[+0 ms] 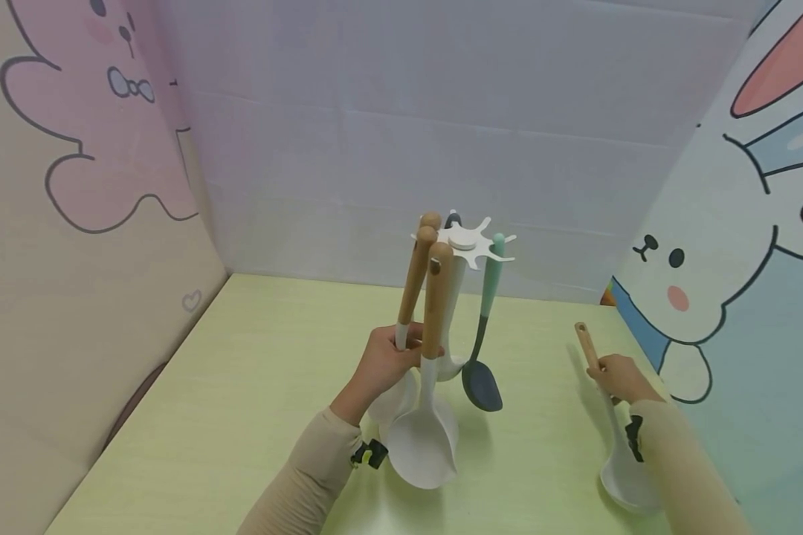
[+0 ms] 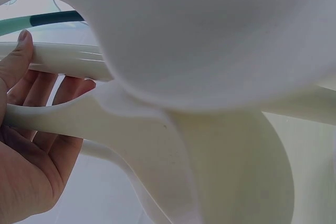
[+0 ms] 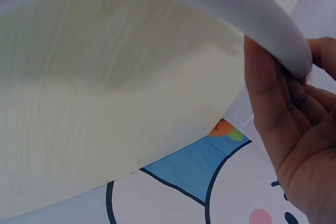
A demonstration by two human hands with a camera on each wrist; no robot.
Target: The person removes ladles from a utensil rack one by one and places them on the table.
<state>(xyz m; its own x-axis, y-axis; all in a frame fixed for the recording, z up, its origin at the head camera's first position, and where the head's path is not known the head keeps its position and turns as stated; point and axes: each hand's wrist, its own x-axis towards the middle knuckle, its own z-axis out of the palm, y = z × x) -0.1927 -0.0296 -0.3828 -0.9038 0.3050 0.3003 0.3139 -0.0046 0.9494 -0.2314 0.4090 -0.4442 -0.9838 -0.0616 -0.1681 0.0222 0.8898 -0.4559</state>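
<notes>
A white utensil stand (image 1: 461,239) with hooked arms is on the table, hung with several utensils. My left hand (image 1: 389,357) reaches between wooden handles and grips the stand's post (image 2: 68,60), thumb on one side and fingers on the other. One white utensil neck (image 2: 52,119) crosses the palm. In front hangs a white ladle (image 1: 421,446) with a wooden handle; a dark spoon (image 1: 482,385) with a mint handle hangs on the right. At the table's right, my right hand (image 1: 621,377) holds another white ladle (image 1: 625,479) by its handle, bowl end toward me, partly behind the sleeve.
The pale yellow table (image 1: 274,357) has a pale back wall (image 1: 375,148) behind it. A side wall with a rabbit drawing (image 1: 682,282) stands close to my right hand. On the left is another wall with a pink cartoon figure (image 1: 107,148).
</notes>
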